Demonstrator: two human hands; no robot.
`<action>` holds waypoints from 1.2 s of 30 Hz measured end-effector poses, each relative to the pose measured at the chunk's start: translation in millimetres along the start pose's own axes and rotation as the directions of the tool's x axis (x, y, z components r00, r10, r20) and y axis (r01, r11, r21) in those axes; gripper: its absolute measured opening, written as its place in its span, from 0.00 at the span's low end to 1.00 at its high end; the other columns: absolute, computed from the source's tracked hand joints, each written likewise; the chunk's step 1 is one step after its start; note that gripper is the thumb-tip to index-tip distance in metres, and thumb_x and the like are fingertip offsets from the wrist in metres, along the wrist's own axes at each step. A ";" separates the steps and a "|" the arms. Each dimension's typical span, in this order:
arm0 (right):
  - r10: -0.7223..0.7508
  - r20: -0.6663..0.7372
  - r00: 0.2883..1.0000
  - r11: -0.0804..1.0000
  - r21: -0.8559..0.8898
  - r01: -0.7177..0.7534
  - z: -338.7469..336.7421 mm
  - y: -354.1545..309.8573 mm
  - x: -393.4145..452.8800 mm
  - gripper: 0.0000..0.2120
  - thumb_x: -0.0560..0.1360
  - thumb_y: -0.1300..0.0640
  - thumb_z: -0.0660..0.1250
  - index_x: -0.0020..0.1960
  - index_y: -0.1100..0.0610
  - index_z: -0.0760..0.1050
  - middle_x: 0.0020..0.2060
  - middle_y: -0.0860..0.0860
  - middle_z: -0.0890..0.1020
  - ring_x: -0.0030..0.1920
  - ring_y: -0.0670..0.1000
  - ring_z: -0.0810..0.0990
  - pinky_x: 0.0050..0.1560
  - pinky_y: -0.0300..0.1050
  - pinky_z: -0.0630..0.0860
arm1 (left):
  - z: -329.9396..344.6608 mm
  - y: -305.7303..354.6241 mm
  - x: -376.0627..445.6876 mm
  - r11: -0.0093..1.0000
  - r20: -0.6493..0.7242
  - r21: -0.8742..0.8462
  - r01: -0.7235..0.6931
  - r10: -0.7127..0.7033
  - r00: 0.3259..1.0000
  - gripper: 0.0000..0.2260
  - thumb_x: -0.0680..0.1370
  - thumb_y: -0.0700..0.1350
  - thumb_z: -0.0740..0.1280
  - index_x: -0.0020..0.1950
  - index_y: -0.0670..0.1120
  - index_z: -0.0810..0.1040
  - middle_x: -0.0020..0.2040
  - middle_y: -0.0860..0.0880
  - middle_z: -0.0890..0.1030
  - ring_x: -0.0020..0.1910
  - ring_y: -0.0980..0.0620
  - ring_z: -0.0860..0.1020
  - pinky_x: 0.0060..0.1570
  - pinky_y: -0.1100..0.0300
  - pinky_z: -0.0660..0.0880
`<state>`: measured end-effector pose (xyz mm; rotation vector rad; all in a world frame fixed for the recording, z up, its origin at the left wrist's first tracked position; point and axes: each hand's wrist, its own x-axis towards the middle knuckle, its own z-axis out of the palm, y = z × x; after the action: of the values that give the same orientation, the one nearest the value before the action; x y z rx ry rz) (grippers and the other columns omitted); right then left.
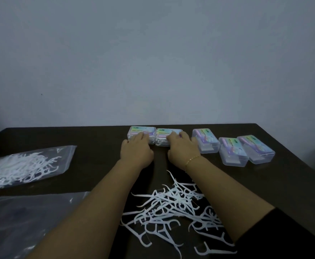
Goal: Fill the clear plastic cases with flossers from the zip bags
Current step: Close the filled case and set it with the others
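Cases (205,140) rowed at table (96,165) rear; loose flossers (171,208) in front

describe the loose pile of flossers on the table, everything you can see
The loose pile of flossers lies on the dark table near its close edge, between the person's forearms. They are white, look like plastic, each a thin pointed handle ending in a small forked bow. They lie tangled and crossing at all angles, a few strays spread outward. Part of the pile runs under the right forearm. Neither hand touches it; both are farther back at the cases.
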<state>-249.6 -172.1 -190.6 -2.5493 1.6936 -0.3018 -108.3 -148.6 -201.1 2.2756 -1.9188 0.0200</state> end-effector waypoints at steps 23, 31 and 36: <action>0.107 -0.116 0.988 0.959 -0.250 -0.133 9.0 12.4 32.8 0.32 0.78 0.53 0.60 0.77 0.57 0.50 0.76 0.60 0.52 0.75 0.62 0.49 0.72 0.59 0.53 | -2.0 -5.1 30.3 0.994 -0.002 0.099 0.039 -0.039 0.999 0.36 0.78 0.54 0.60 0.78 0.48 0.43 0.79 0.46 0.44 0.77 0.44 0.47 0.72 0.47 0.53; 0.317 0.019 0.948 0.909 -0.293 -0.298 -12.0 9.6 -0.1 0.23 0.78 0.57 0.63 0.71 0.59 0.63 0.66 0.60 0.71 0.66 0.59 0.69 0.60 0.55 0.70 | -7.5 -2.0 -5.0 0.996 0.076 0.091 -0.015 0.008 0.997 0.32 0.80 0.56 0.58 0.79 0.49 0.47 0.79 0.45 0.47 0.77 0.43 0.49 0.72 0.45 0.52; -0.015 0.082 0.997 0.990 -0.141 0.027 -11.6 -8.9 -15.7 0.17 0.79 0.60 0.57 0.66 0.51 0.71 0.61 0.55 0.76 0.60 0.57 0.76 0.60 0.51 0.73 | -13.5 -6.5 -32.6 0.999 0.153 0.048 -0.018 0.010 0.988 0.34 0.78 0.60 0.59 0.79 0.50 0.49 0.79 0.48 0.50 0.76 0.44 0.51 0.71 0.44 0.52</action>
<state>-249.8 -153.6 -179.8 -2.6405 1.7187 -0.0803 -106.3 -113.9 -192.3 2.3587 -2.0293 -0.1095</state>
